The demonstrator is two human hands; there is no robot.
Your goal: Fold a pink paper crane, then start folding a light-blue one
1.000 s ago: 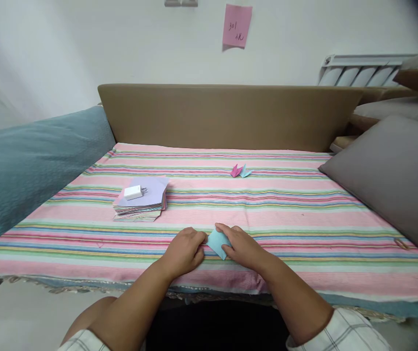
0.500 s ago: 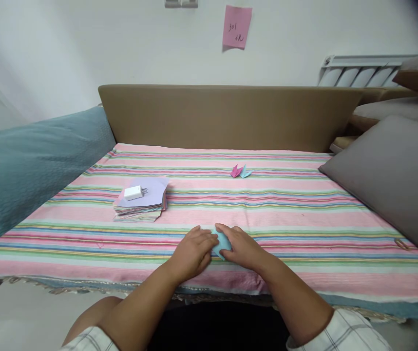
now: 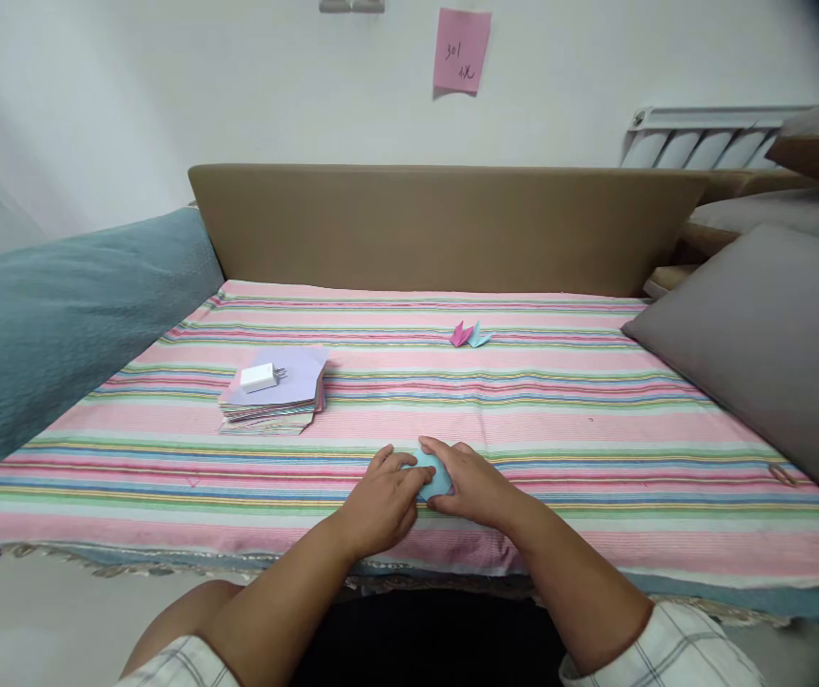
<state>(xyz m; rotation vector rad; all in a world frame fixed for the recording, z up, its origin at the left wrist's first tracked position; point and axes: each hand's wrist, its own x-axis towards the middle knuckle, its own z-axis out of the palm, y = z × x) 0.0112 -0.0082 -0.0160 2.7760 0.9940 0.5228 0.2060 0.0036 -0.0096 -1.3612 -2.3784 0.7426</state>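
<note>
A small piece of folded light-blue paper lies on the striped cloth near its front edge, between my two hands. My left hand presses on its left side with the fingertips. The thumb and fingers of my right hand grip its right side, one above and one below. Part of the paper is hidden under the fingers. Farther back on the cloth, a magenta folded paper piece sits beside a light-blue folded piece.
A stack of coloured paper with a white plug adapter on top stands at the left. Grey cushions line the right side. A brown ring-like band lies near them. A pink note hangs on the wall.
The fingers of my left hand have shifted slightly to the right over the light-blue paper. The paper's lower tip no longer shows as before. The view has moved slightly.
</note>
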